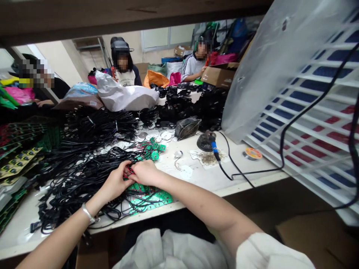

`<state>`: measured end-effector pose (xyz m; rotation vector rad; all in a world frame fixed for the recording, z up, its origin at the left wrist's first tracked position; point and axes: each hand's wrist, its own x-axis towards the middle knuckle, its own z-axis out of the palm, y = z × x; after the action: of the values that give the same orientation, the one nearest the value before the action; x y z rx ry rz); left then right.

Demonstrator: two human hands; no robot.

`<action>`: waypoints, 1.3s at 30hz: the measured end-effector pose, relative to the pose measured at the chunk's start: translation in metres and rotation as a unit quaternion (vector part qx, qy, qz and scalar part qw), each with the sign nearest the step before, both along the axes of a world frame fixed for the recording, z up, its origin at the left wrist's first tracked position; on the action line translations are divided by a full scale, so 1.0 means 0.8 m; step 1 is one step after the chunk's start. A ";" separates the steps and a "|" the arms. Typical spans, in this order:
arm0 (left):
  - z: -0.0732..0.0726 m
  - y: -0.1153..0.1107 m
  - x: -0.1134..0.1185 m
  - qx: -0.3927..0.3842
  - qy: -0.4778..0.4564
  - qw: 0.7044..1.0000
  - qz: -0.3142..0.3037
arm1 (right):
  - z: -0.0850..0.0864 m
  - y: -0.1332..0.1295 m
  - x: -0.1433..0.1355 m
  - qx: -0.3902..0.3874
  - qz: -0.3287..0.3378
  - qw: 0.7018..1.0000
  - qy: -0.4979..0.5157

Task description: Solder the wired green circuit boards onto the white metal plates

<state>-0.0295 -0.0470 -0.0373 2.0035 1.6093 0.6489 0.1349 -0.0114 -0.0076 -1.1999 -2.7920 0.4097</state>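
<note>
My left hand (117,180) is closed around a bundle of thin red and black wires (129,171) at the front of the workbench. Right beside it, my right hand (144,172) is closed on the same wires, its fingers meeting the left ones. Small green circuit boards (155,149) hang together just beyond the hands. Underneath and toward me lie more green boards (157,200), with dark wires across them. A large heap of black cables (75,183) spreads to the left of my hands.
A blue-handled soldering iron (214,147) sits in its stand, with a solder spool (252,153) to its right. Behind are a small fan (187,128) and piles of black parts (182,104). Plastic-covered white racks (297,123) rise at right. Several people sit across the bench.
</note>
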 end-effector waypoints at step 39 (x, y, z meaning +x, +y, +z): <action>-0.021 -0.086 0.029 0.287 0.233 0.904 -0.216 | -0.056 -0.087 0.144 0.040 -0.113 0.982 0.145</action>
<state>-0.0064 -0.1156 -0.0544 3.0247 1.1977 0.5293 0.2499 -0.0807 -0.0521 -1.3025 -2.3760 0.4110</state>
